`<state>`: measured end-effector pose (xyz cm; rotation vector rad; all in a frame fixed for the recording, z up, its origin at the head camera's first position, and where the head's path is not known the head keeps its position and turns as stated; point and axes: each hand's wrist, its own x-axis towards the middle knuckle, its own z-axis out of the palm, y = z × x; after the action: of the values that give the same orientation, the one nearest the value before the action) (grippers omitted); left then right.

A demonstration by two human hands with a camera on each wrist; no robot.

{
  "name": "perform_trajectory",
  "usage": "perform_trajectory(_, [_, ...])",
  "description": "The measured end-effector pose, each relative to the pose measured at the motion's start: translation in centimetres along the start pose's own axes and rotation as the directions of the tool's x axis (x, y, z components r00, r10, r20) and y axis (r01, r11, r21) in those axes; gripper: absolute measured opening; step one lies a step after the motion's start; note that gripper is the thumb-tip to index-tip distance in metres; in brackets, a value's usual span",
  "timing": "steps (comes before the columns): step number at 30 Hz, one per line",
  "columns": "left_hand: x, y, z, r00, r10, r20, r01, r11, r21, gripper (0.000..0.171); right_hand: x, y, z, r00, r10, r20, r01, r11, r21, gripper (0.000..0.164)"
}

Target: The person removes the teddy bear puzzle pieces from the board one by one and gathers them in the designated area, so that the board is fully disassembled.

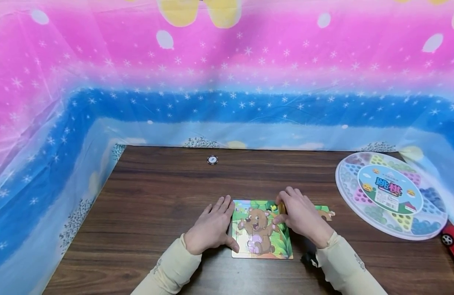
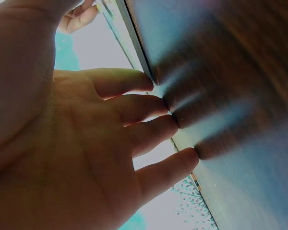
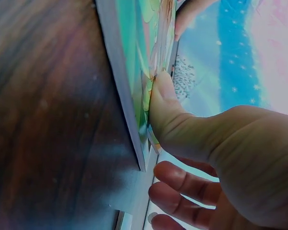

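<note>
My left hand [image 1: 213, 228], fingers spread, rests at the left edge of the puzzle [image 1: 261, 229] on the table [image 1: 156, 184]; my right hand [image 1: 302, 212] pinches a piece [image 1: 282, 208] at the upper-right corner, best aligned before pressing.

The bear puzzle [image 1: 261, 229] shows brown fur, a pink tummy and green leaves, and under it the wooden table [image 1: 156, 184] is brown with dark streaks, behind it the poker chip [image 1: 212, 159] is black and white, and farther behind it the cloth [image 1: 227, 82] is pink and blue with white snowflakes.
</note>
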<state>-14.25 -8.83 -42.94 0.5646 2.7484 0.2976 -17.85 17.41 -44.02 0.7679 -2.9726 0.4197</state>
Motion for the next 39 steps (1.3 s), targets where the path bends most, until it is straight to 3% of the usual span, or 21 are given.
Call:
perform_trajectory(20, [-0.1, 0.2, -0.2, 1.0, 0.001, 0.0, -0.001, 1.0, -0.016, 0.123, 0.0, -0.3, -0.5, 0.999, -0.022, -0.037, 0.024, 0.998, 0.056, 0.045])
perform_trajectory(26, [0.0, 0.2, -0.1, 1.0, -0.001, 0.004, 0.001, 1.0, -0.012, 0.123, -0.3, -0.7, -0.6, 1.0, -0.03, -0.008, 0.03, 0.988, 0.149, 0.04])
perform_trajectory(30, [0.0, 0.1, 0.0, 1.0, 0.004, 0.0, -0.004, 1.0, -0.015, 0.123, -0.5, -0.7, -0.5, 1.0, -0.015, -0.008, 0.017, 0.962, 0.273, 0.033])
perform_trajectory(34, [0.0, 0.0, 0.1, 1.0, 0.013, -0.016, -0.014, 1.0, -0.02, 0.122, -0.7, -0.2, -1.0, 0.996, 0.022, -0.087, 0.02, 0.892, 0.452, 0.026])
perform_trajectory(36, [0.0, 0.0, 0.1, 1.0, 0.017, -0.021, -0.017, 1.0, -0.02, 0.122, -1.0, 0.4, -1.4, 0.987, 0.066, -0.149, 0.016, 0.871, 0.491, 0.026])
perform_trajectory(39, [0.0, 0.0, 0.1, 1.0, 0.017, -0.02, -0.018, 1.0, -0.022, 0.122, -2.0, 2.0, -1.9, 0.963, 0.181, -0.198, -0.066, 0.875, 0.48, 0.025])
